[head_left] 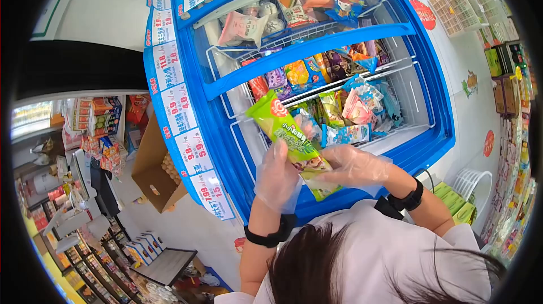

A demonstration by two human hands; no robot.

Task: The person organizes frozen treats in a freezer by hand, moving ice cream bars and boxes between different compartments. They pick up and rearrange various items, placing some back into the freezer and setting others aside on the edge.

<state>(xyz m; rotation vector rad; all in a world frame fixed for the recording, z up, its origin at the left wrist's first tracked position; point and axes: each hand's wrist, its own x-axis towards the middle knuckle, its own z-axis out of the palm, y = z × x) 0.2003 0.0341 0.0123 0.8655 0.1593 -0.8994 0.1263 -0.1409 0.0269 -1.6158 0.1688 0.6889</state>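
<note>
Both my hands, in thin clear plastic gloves, hold a long green ice-cream package (288, 131) over the near part of a blue chest freezer (435, 128). My left hand (278, 174) grips its left side with the thumb up along the wrapper. Lower down, my right hand (356, 167) pinches it near its bottom end; some fingertips are hidden. Below the package, a white wire basket (410, 72) carries blue, pink and green ice-cream packs, such as a pink pack (357, 108) and a blue-and-white pack (346, 134).
The freezer's sliding glass lid with a blue frame bar (311, 58) covers the far baskets. Price labels (192, 151) line its left edge. A cardboard box of eggs (150, 174) stands at left. White baskets (458, 4) and stocked shelves (512, 179) are at right.
</note>
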